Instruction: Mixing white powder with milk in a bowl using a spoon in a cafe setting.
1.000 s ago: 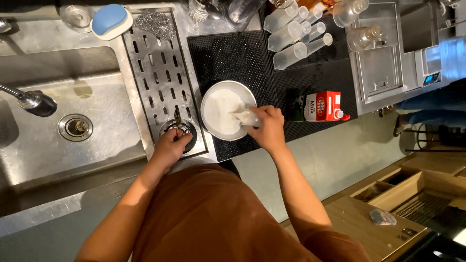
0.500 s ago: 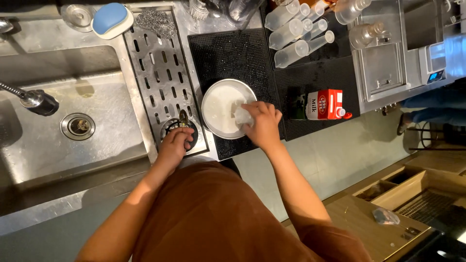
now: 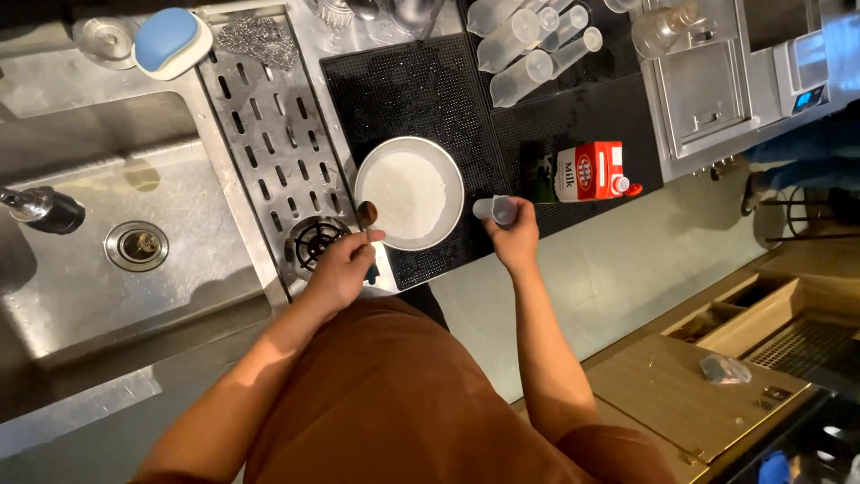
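Observation:
A round metal bowl [image 3: 452, 170] with white liquid stands on the black rubber mat [image 3: 394, 90]. My left hand [image 3: 340, 269] holds a small brown spoon [image 3: 367, 213] at the bowl's left rim. My right hand [image 3: 513, 235] grips a small clear plastic cup [image 3: 495, 209], tipped on its side just to the right of the bowl, above the mat's edge. A red and white milk carton [image 3: 587, 170] lies on the mat further right.
A steel sink [image 3: 107, 224] with a tap [image 3: 40, 208] is on the left, with a slotted drain board [image 3: 260, 134] and round rinser [image 3: 313, 240] beside it. Several clear cups [image 3: 528, 45] lie at the back. A blue sponge [image 3: 168, 40] and steel scourer [image 3: 260, 40] rest behind the sink.
My right hand has pulled the cup away from over the bowl to its right side. My left hand has lifted from the rinser toward the bowl's rim with the spoon.

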